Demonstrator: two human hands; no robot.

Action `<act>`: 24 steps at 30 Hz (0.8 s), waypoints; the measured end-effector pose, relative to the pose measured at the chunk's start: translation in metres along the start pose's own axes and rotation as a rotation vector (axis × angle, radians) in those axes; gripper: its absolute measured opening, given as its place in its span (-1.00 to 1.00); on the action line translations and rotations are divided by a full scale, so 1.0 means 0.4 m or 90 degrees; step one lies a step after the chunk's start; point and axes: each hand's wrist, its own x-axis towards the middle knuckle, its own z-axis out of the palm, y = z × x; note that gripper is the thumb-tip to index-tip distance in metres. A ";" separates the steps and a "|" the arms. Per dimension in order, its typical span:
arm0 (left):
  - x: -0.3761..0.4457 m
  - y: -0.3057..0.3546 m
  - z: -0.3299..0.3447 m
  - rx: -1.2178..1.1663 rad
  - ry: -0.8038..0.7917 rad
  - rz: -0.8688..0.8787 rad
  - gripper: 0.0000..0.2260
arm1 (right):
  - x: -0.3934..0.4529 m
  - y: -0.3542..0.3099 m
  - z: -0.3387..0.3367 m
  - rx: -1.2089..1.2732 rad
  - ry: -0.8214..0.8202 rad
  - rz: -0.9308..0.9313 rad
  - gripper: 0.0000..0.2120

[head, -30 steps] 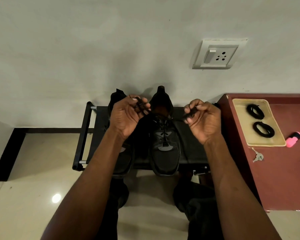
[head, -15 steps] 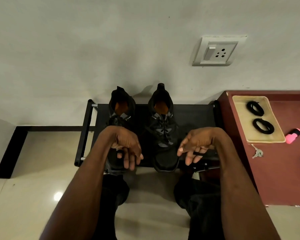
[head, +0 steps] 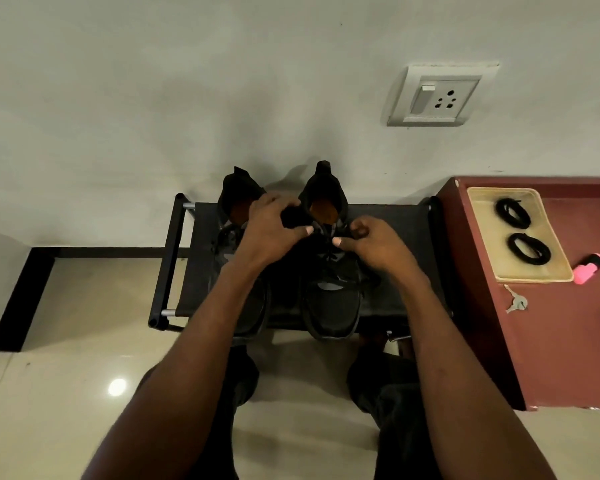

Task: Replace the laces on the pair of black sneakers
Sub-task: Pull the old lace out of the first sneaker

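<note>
Black mesh sneakers are set side by side on a low black rack (head: 184,258) at the centre of the frame, toes pointing toward the lower edge. The right sneaker (head: 331,296) is worked on at its collar by both hands. The left hand (head: 274,230) is curled over the sneaker's near-left edge, gripping dark material there, though whether lace or tongue cannot be told. The right hand (head: 371,242) is curled with thumb and fingers pinched on the lace (head: 328,237) near the top eyelets. The left sneaker (head: 238,209) is partly hidden by the left forearm. At the right of the frame, two coiled black laces (head: 512,212) are seen lying in a beige tray (head: 548,271) on a red-brown cabinet (head: 568,358).
</note>
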 end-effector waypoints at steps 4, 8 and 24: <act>-0.002 -0.003 0.033 0.096 -0.099 0.000 -0.32 | -0.007 -0.008 -0.012 0.104 -0.006 0.028 -0.82; -0.009 -0.013 0.037 0.000 -0.132 -0.107 -0.46 | -0.041 -0.002 -0.113 0.610 -0.161 -0.011 -0.86; -0.078 -0.043 -0.155 -0.740 -0.610 -0.070 -0.76 | -0.065 0.084 -0.165 -0.268 -0.335 0.331 -0.77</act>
